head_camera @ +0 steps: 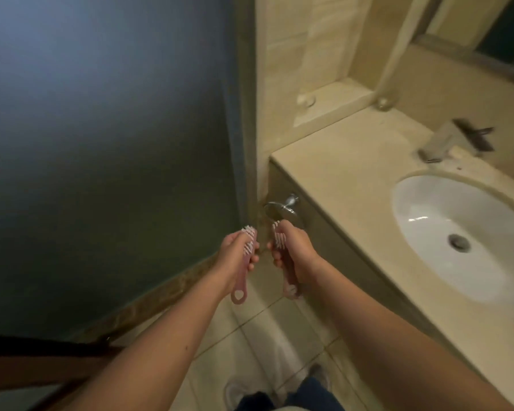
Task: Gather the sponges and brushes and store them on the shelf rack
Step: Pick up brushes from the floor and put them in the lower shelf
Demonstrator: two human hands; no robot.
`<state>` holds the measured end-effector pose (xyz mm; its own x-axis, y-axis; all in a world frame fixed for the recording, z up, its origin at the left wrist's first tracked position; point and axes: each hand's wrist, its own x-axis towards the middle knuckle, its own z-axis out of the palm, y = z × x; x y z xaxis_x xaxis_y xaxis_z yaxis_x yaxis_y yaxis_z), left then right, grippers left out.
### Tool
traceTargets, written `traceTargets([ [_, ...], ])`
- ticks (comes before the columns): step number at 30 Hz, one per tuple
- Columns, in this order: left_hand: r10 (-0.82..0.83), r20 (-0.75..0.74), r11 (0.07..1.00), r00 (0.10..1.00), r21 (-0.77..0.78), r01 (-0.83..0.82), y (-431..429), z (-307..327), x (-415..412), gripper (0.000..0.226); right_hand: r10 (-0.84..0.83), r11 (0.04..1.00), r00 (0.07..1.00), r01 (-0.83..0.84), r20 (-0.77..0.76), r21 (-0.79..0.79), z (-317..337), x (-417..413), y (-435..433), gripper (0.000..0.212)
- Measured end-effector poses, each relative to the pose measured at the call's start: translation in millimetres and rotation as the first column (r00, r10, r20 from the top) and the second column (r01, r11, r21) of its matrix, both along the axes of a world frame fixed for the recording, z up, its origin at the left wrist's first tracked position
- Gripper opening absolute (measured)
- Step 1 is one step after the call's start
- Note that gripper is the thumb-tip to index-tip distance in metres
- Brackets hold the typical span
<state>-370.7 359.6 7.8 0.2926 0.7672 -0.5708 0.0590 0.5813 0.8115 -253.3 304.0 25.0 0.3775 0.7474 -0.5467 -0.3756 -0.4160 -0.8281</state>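
So we've got one pink brush point(40, 253) gripped in our left hand point(233, 253) and another brush point(284, 262) in our right hand point(294, 252), bristles forward, probably for carrying; no shelf rack visible near either hand.

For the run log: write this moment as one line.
left hand: grips left pink brush | right hand: grips right pink brush | bristles up | shelf rack: not visible | sink: right
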Motion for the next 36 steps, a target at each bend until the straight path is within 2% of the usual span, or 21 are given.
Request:
traceTargets([
  [4,-0.115,0.068,0.993,0.991,-0.034,0.117,-6,13,64,0.042,-0.142,0.990,0.989,0.143,-0.048,0.005,18,55,-26,0.016],
  [7,-0.208,0.068,0.977,0.976,-0.027,0.210,-18,20,115,0.058,-0.173,0.984,0.985,0.173,-0.002,-0.047,31,102,-48,0.016],
  [10,-0.293,0.044,0.956,0.955,-0.003,0.293,-30,30,156,0.053,-0.181,0.979,0.983,0.181,0.012,-0.093,40,140,-68,0.017],
  [13,-0.368,0.051,0.930,0.928,0.030,0.367,-46,41,198,0.051,-0.220,0.974,0.975,0.220,0.012,-0.051,46,182,-88,0.022],
  [17,-0.423,0.053,0.904,0.904,0.093,0.418,-68,52,247,0.037,-0.291,0.957,0.956,0.291,0.043,0.010,46,228,-117,0.029],
  [23,-0.503,0.062,0.862,0.862,0.111,0.495,-105,62,312,0.017,-0.443,0.895,0.896,0.440,0.032,0.070,48,279,-164,0.018],
  [29,-0.632,0.047,0.773,0.773,0.096,0.627,-134,61,369,0.011,-0.617,0.785,0.786,0.613,0.026,0.086,49,316,-207,0.012],
  [33,-0.739,0.038,0.673,0.672,0.082,0.735,-149,57,402,0.009,-0.707,0.707,0.702,0.703,0.085,0.078,47,330,-234,0.010],
  [36,-0.824,0.017,0.566,0.567,0.081,0.820,-162,59,426,0.010,-0.796,0.599,0.588,0.798,0.144,0.055,48,335,-253,0.014],
])
